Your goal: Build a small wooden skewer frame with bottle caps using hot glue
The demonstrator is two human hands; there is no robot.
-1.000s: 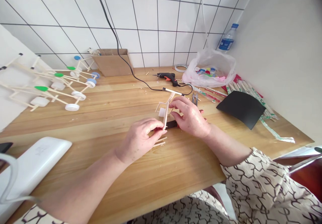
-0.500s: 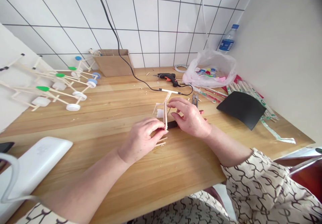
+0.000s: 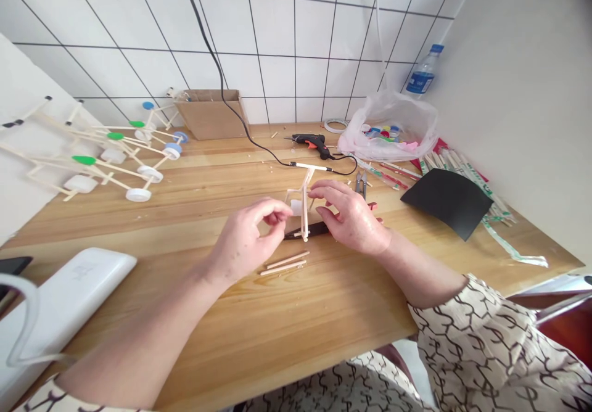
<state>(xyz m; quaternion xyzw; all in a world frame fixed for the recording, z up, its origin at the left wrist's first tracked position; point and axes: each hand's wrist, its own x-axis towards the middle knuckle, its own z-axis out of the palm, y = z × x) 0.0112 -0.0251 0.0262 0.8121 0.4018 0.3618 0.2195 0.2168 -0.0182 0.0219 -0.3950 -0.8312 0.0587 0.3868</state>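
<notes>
A small wooden-stick frame (image 3: 304, 214) stands in the middle of the table, with a white bottle cap (image 3: 295, 207) behind it and a white tube with black ends (image 3: 311, 167) across its far end. My right hand (image 3: 355, 222) is at its right side, curled fingers on a thin stick of it; the exact grip is partly hidden. Just left of the frame, my left hand (image 3: 250, 236) is apart from it, thumb and forefinger separated and nothing visible between them. Under the frame lies a black tool (image 3: 317, 229), partly covered. Two loose sticks (image 3: 284, 266) lie nearer me.
Finished stick assemblies with caps (image 3: 139, 195) stand at the left. Behind are a cardboard box (image 3: 213, 119), a corded glue gun (image 3: 311, 142) and a plastic bag of caps (image 3: 393, 116). Snips (image 3: 361, 184) and a black sheet (image 3: 448, 201) lie right; a white device (image 3: 92, 282) sits front left.
My left hand has let go of the near end of the stick frame and moved left, uncovering the loose sticks and the black tool's tip. My right hand stays at the frame.
</notes>
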